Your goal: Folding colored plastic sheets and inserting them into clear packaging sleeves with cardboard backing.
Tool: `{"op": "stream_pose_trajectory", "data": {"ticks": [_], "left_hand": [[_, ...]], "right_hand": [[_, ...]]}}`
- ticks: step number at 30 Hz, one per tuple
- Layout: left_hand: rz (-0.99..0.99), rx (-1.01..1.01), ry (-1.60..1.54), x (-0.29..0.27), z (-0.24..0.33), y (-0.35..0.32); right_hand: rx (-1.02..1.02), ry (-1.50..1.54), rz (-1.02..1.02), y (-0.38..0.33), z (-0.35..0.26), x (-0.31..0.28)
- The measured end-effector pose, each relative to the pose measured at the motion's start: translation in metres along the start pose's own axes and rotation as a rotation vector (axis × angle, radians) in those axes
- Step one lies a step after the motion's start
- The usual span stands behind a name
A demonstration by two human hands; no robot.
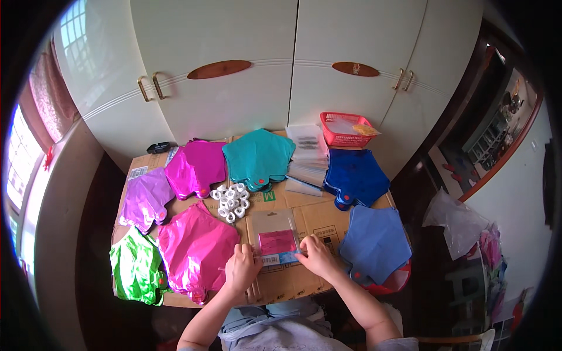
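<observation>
A clear plastic bag lies flat on the cardboard in front of me. Inside it shows a folded pink foil piece, above a blue and white strip along the near edge. My left hand grips the bag's near left corner, fingers bent and pressed together. At the near right corner, my right hand pinches the bag between thumb and fingers. A stack of hot pink foil sheets lies just left of my left hand, and a light blue foil stack is to the right of my right hand.
Magenta, teal, purple, green and dark blue foil stacks ring the cardboard. White ribbon-like rings lie mid-table. Clear bags and a red basket stand behind, before white cabinets.
</observation>
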State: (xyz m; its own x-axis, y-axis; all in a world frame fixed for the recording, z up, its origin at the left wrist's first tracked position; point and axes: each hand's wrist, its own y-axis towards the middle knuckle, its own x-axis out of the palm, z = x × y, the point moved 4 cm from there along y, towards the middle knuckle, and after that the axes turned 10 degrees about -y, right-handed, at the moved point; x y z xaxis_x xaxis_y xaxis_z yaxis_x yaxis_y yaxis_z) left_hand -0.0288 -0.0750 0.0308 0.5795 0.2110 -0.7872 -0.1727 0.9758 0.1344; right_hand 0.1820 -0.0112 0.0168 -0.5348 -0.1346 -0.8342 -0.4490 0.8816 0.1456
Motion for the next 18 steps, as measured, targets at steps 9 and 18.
{"op": "stream_pose_trajectory", "data": {"ticks": [9,18], "left_hand": [[-0.111,-0.124,-0.792,0.016,-0.020,-0.001],[-0.143,-0.212,-1.467,0.001,-0.011,-0.012]], "right_hand": [[0.056,0.309,0.022,-0.004,0.009,0.006],[0.172,1.158,-0.129,-0.022,-0.018,-0.004]]}}
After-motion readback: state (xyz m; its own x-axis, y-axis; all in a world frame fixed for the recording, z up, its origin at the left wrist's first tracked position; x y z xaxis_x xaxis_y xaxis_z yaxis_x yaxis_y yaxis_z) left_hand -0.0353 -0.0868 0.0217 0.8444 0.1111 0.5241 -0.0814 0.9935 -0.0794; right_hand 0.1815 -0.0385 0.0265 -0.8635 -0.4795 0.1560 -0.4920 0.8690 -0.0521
